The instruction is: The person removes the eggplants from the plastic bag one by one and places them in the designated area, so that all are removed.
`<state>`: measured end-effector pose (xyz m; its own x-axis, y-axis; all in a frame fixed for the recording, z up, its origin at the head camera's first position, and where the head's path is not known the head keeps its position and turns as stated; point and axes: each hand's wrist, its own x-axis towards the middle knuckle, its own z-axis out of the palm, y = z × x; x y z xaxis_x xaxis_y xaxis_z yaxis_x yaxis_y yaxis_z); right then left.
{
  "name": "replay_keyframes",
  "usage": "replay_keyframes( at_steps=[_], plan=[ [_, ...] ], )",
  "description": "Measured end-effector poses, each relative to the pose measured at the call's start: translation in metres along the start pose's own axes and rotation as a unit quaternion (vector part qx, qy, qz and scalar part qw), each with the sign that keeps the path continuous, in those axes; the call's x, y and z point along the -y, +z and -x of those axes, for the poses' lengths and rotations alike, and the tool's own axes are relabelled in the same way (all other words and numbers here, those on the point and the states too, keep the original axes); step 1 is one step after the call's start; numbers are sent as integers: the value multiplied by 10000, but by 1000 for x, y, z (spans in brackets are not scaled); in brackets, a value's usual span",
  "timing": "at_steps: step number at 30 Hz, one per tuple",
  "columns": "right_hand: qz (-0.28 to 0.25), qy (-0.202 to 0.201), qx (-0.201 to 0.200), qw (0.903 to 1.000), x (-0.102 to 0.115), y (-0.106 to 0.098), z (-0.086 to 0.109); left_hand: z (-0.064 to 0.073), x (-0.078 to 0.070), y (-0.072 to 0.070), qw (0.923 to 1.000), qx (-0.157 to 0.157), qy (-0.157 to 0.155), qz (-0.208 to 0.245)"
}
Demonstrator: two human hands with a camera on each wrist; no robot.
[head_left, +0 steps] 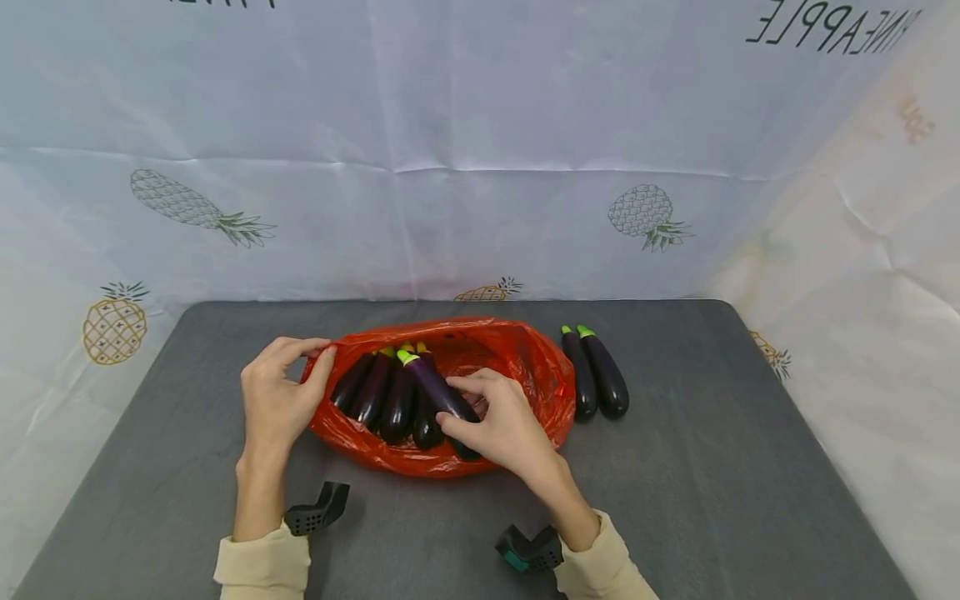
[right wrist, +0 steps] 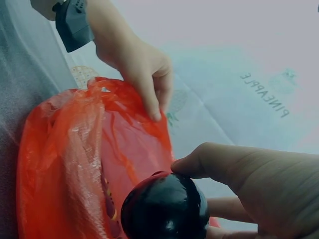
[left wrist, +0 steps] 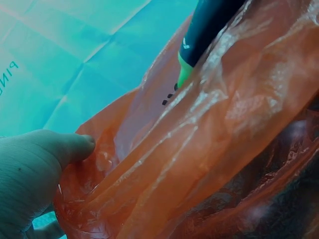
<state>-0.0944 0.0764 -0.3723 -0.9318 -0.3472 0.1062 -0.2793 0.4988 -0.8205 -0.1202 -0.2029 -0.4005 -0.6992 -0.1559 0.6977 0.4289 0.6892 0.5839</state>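
Observation:
A red plastic bag point(head_left: 525, 342) lies with its mouth spread wide, and several dark purple eggplants point(head_left: 372, 392) with green tips sit side by side in its left part. My left hand point(head_left: 281, 396) pinches the bag's left rim between thumb and fingers; the left wrist view shows the thumb on the thin plastic. Over the bag's opening, my right hand point(head_left: 502, 421) grips an eggplant point(head_left: 438, 387) near its thick end, its green tip pointing up and left. In the right wrist view that eggplant's rounded dark end point(right wrist: 167, 209) sits between thumb and fingers.
Two more eggplants point(head_left: 600, 375) lie together on the grey table point(head_left: 712, 467), just right of the bag. Behind the table hangs a pale cloth point(head_left: 450, 225) printed with pineapples. A dark wrist camera point(head_left: 318, 508) sticks out from each sleeve.

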Motion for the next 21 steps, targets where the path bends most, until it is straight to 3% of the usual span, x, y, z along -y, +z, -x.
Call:
replay_keyframes(
  at_steps=[9, 21],
  plan=[
    [8, 172, -18, 9998, 2, -4, 6, -1, -2, -1, 10000, 3, 18, -22],
    [-37, 113, -216, 9997, 7, -21, 11, -2, -3, -1, 10000, 57, -38, -68]
  ],
)
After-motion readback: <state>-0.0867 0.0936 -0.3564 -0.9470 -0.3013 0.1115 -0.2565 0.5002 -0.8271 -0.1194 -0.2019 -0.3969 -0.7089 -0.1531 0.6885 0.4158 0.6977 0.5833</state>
